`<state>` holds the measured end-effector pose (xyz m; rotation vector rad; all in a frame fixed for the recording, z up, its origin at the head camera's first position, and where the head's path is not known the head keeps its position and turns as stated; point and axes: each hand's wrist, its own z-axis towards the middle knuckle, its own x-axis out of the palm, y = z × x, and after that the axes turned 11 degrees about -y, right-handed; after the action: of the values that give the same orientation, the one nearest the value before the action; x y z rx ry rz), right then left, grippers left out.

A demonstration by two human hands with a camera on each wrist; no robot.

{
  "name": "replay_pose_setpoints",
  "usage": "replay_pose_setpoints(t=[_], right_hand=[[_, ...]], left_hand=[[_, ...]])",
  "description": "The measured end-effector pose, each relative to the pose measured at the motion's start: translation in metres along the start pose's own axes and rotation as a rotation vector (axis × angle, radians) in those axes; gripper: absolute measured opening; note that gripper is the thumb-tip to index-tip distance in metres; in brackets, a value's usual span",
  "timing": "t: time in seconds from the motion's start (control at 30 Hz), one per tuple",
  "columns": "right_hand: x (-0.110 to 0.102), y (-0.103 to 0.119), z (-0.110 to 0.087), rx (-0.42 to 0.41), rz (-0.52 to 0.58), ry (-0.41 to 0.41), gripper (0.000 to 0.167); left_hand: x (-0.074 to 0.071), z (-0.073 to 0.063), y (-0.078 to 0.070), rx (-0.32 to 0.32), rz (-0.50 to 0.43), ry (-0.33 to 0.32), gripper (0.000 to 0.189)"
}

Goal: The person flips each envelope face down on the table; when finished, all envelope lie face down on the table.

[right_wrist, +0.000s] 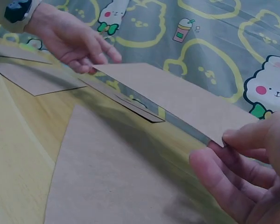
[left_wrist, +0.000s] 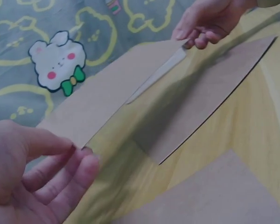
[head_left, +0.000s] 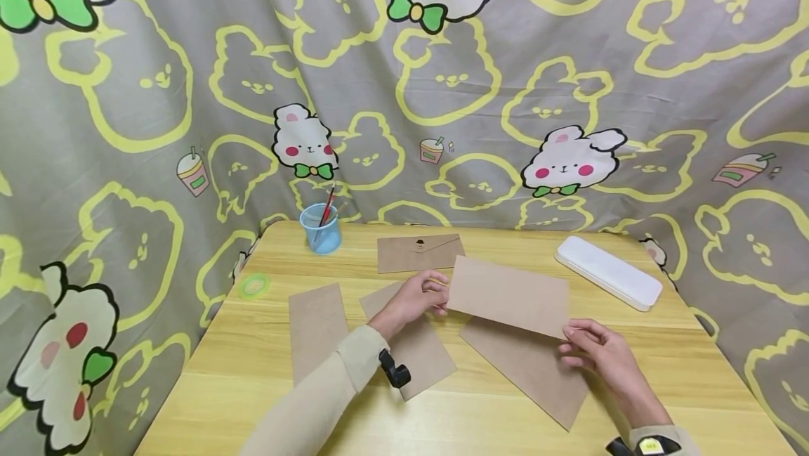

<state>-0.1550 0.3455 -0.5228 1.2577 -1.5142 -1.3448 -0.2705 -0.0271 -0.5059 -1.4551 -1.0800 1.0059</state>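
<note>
A brown kraft envelope (head_left: 508, 296), its plain face showing, is held above the table between both hands. My left hand (head_left: 413, 300) pinches its left end between thumb and fingers; in the left wrist view the thumb (left_wrist: 51, 142) presses near the corner. At the opposite end, my right hand (head_left: 600, 354) pinches the near right corner, as the right wrist view shows with the thumb (right_wrist: 247, 135) on top. Beneath the held one, another brown envelope (head_left: 527, 365) lies flat on the table. A further envelope (head_left: 426, 361) lies partly hidden under my left forearm.
One brown envelope (head_left: 316, 322) lies at the left, another with a flap and small dark print (head_left: 404, 256) at the back. A blue cup (head_left: 321, 235) with brushes stands back left. A white case (head_left: 608, 272) lies at right on the wooden table (head_left: 208, 386). A patterned curtain (head_left: 354, 76) hangs behind.
</note>
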Motion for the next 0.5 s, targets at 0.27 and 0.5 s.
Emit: replay_pose_setpoints(t=[0.27,0.5], right_hand=[[-0.013,-0.005,0.003,0.064,0.030,-0.031,0.008],[-0.028,-0.005,0.006,0.047,0.071,-0.073,0.015]], left_hand=[[0.023,0.010,-0.001,-0.011,-0.004,-0.024,0.038],[0.049,0.024,-0.009,0.014,0.018,-0.044,0.042]])
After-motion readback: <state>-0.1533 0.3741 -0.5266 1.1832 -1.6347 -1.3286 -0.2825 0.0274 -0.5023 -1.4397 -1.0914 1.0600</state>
